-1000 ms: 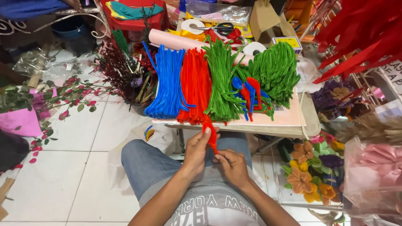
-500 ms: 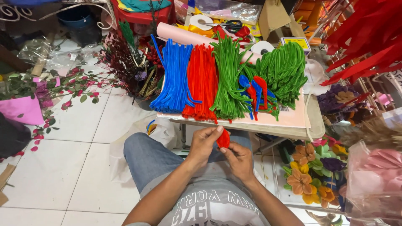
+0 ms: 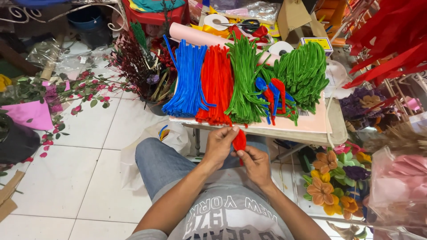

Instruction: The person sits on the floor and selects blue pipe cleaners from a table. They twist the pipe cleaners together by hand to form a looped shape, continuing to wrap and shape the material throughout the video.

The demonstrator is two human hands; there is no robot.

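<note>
Red pipe cleaner (image 3: 239, 140) now looped, both hands' fingers (image 3: 234, 130) still pinching

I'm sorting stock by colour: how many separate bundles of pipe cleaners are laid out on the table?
4: a blue bundle at the left, a red bundle beside it, a green bundle in the middle, and a second green bundle at the right. More may be hidden underneath.

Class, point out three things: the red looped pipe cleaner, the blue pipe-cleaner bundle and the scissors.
Red looped pipe cleaner (image 3: 239, 140), head view, loop's middle.
Blue pipe-cleaner bundle (image 3: 189, 80), head view, mid-bundle.
Scissors (image 3: 249, 24), head view, handles.
</note>
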